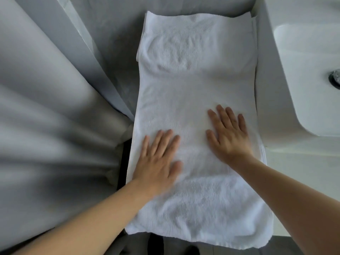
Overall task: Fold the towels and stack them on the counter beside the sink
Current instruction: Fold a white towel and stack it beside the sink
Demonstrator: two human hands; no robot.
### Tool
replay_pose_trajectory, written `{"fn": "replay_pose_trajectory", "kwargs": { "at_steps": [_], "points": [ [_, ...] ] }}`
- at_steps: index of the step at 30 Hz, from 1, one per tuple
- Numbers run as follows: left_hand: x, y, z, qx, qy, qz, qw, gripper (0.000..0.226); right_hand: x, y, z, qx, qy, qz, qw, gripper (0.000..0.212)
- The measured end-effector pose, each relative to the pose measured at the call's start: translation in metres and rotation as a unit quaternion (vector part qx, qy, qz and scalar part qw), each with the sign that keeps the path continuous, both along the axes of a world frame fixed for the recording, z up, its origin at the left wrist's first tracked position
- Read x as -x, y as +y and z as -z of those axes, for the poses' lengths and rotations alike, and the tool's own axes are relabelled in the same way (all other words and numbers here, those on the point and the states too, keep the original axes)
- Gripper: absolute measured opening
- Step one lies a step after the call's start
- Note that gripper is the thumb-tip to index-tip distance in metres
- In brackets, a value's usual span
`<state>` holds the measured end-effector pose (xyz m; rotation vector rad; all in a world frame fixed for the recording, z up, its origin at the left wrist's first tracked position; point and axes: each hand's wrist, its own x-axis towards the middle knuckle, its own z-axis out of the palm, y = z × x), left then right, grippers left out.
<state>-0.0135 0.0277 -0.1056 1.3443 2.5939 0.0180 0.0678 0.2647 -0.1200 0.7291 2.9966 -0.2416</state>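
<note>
Both the left hand [158, 161] and right hand [228, 134] press flat, fingers straight, on a long white towel [195, 89] lying on the counter [265, 107] left of the sink [309, 70].

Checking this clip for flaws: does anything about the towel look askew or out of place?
The towel's near end hangs past the counter edge, its corner uneven. Both the left hand and right hand press flat on it.

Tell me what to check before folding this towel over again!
1. Towel lies flat on the counter: ok.
2. Left hand rests flat on the towel: ok.
3. Right hand rests flat on the towel: ok.
4. Towel stays out of the sink: ok.
5. Near end sits on the counter: not ok, it hangs over the edge.
6. Layers underneath lined up: cannot tell.
</note>
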Motion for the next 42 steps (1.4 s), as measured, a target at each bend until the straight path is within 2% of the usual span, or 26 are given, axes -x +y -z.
{"fn": "replay_pose_trajectory", "kwargs": {
  "at_steps": [2, 10, 13, 15, 18, 22, 29, 31, 34, 36, 39, 42],
  "points": [
    [-0.005, -0.017, 0.007, 0.022, 0.029, -0.01, 0.999, 0.07, 0.0, 0.003, 0.001, 0.0, 0.004, -0.005, 1.0, 0.063],
    [-0.003, -0.013, 0.016, -0.015, 0.047, -0.022, 0.999, 0.072, -0.003, 0.001, -0.004, 0.022, 0.006, -0.002, 1.0, 0.062],
    [-0.003, -0.01, 0.016, -0.011, 0.047, -0.035, 0.998, 0.073, -0.024, -0.026, -0.017, 0.054, 0.077, 0.034, 0.995, 0.058],
    [-0.002, -0.009, 0.017, -0.013, 0.047, -0.041, 0.998, 0.074, -0.06, -0.056, -0.021, 0.069, 0.108, 0.013, 0.992, 0.056],
    [-0.001, -0.011, 0.016, -0.023, 0.05, -0.045, 0.997, 0.074, -0.119, -0.079, -0.017, 0.059, 0.021, -0.034, 0.997, 0.062],
    [0.0, -0.011, 0.016, -0.032, 0.047, -0.039, 0.998, 0.072, -0.134, -0.07, -0.011, 0.024, -0.05, 0.015, 0.998, 0.065],
    [0.006, -0.001, 0.009, 0.014, 0.023, -0.055, 0.998, 0.071, -0.132, -0.074, -0.009, -0.013, -0.063, 0.031, 0.997, 0.063],
    [-0.007, 0.006, 0.005, -0.004, 0.007, -0.084, 0.996, 0.07, -0.131, -0.074, -0.01, -0.016, -0.059, 0.035, 0.997, 0.064],
    [-0.06, -0.008, 0.005, -0.088, 0.019, -0.023, 0.996, 0.068, -0.13, -0.073, -0.007, -0.015, -0.059, 0.036, 0.998, 0.065],
    [-0.083, -0.033, 0.011, -0.065, 0.018, 0.005, 0.998, 0.068, -0.13, -0.073, -0.006, -0.019, -0.057, 0.034, 0.998, 0.066],
    [-0.069, -0.054, 0.015, -0.012, 0.016, -0.082, 0.996, 0.07, -0.131, -0.072, -0.006, -0.026, -0.057, 0.032, 0.998, 0.067],
    [-0.059, -0.058, 0.016, -0.024, 0.028, -0.112, 0.993, 0.07, -0.131, -0.072, -0.007, -0.026, -0.054, 0.034, 0.998, 0.067]
  ]
}}
